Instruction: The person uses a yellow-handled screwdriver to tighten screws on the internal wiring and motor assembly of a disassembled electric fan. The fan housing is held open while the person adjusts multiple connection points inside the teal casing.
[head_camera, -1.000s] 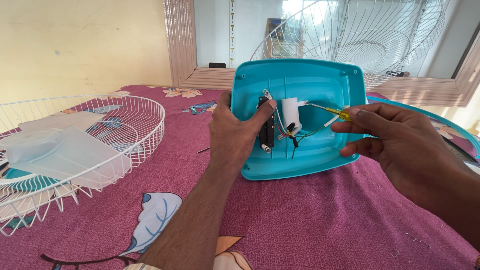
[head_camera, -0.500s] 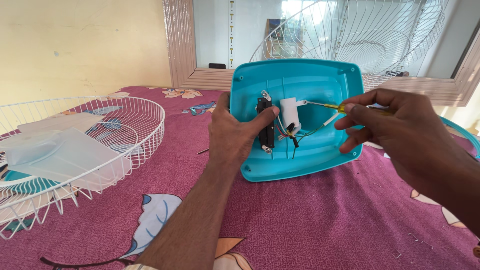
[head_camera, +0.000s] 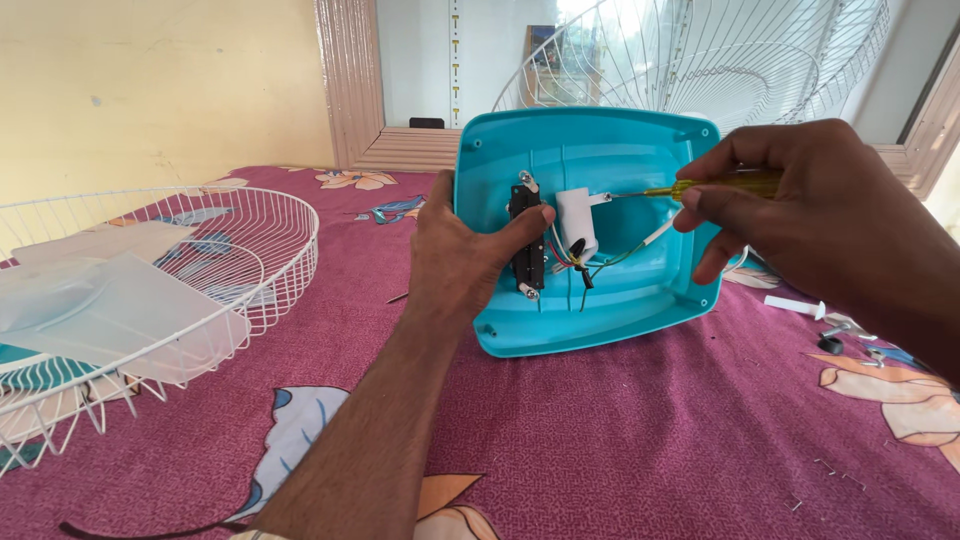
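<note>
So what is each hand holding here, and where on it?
Left hand grips the turquoise fan base by its left edge, thumb on the black switch block. Right hand holds the screwdriver by its yellow handle.

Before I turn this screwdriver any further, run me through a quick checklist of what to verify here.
1. Left hand steadies the teal fan base, thumb on the black switch block: ok.
2. Right hand grips the yellow-handled screwdriver: ok.
3. Tip seated in a screw by the white capacitor: cannot tell.
4. Coloured wires clear of the tip: ok, they hang below.
5. Loose small parts on the bedsheet kept together: ok.
</note>
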